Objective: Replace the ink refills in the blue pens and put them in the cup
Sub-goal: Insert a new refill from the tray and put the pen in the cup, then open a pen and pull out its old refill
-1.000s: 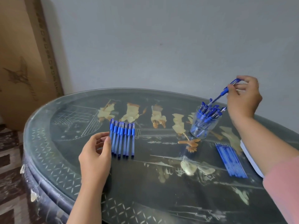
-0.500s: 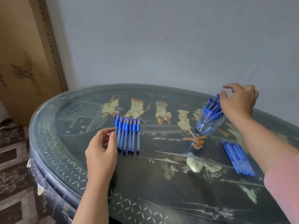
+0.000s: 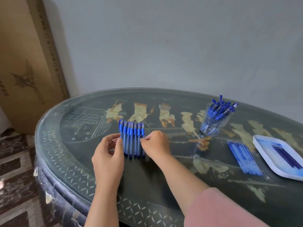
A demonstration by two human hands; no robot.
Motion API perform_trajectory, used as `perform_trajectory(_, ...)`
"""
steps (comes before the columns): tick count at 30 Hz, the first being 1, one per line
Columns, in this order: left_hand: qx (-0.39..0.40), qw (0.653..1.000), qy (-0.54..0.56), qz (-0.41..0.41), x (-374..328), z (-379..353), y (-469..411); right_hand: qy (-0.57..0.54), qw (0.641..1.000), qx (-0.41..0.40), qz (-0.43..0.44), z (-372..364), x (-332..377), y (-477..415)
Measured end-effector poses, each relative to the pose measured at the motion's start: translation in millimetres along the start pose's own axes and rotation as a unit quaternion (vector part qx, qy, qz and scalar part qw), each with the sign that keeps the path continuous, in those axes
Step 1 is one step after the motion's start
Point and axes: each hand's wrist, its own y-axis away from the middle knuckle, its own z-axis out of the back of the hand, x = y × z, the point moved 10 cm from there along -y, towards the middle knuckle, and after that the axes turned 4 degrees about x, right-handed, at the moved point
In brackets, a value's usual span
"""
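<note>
Blue pens (image 3: 132,141) lying in a row, one hand at each side

The pens lie side by side on the glass-topped table (image 3: 78,161), caps pointing to the wall, near its middle. The right hand (image 3: 155,145) is at the right edge of the row with its fingers curled down, and it pinches the rightmost pen (image 3: 143,133). The left hand (image 3: 109,154) is at the left edge; its thumb touches the leftmost pen, but I cannot tell if it really grips it. Well apart to the right stands the clear cup (image 3: 213,123), full of blue pens that lean to the right. In front of the cup a bunch of blue refills (image 3: 244,156) lies on the glass, just beside a white tray (image 3: 260,145) with more refills in it. A cardboard box (image 3: 24,63) stands behind the table on the left
</note>
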Motion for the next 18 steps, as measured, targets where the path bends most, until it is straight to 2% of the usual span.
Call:
perform_trajectory(8, 0.000, 1.000, 0.000, 0.005, 1.8, 1.5, 0.0, 0.022, 0.998, -0.019, -0.056, 8.9, -0.1, -1.5)
perform_trajectory(13, 0.002, 1.000, -0.018, -0.010, 0.3, 1.6, -1.5, -0.019, 0.996, -0.029, -0.086, 25.4, -10.8, -2.8)
perform_trajectory(16, 0.003, 0.999, -0.031, -0.022, -2.0, 1.5, -0.2, -0.018, 0.998, -0.044, -0.040, 52.9, -14.9, 13.9)
perform_trajectory(18, 0.018, 0.995, -0.069, -0.068, -10.7, -3.0, 4.2, -0.016, 0.998, -0.054, 0.017, 74.4, -22.6, 34.4)
